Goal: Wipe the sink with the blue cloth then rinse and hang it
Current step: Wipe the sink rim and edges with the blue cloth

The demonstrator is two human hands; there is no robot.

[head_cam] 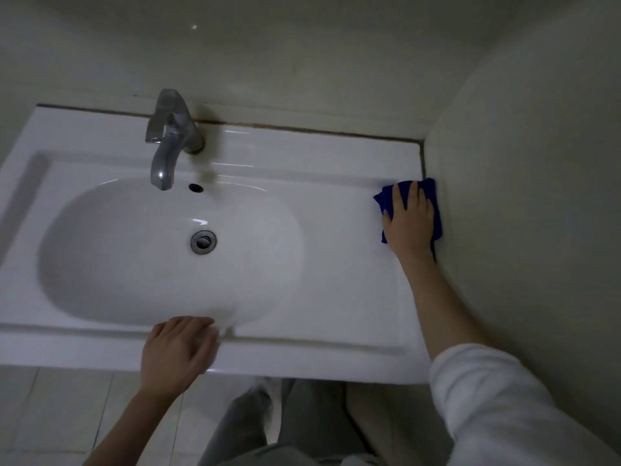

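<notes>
The white ceramic sink fills the middle of the view, with an oval basin and a metal drain. A folded blue cloth lies on the sink's flat right ledge, against the side wall. My right hand presses flat on top of the cloth, fingers spread toward the back wall, covering most of it. My left hand rests on the sink's front rim, its fingers curled over the basin edge and holding nothing.
A chrome tap stands at the back of the basin above an overflow hole. Tiled walls close in behind and on the right. My legs and the tiled floor show below the front rim.
</notes>
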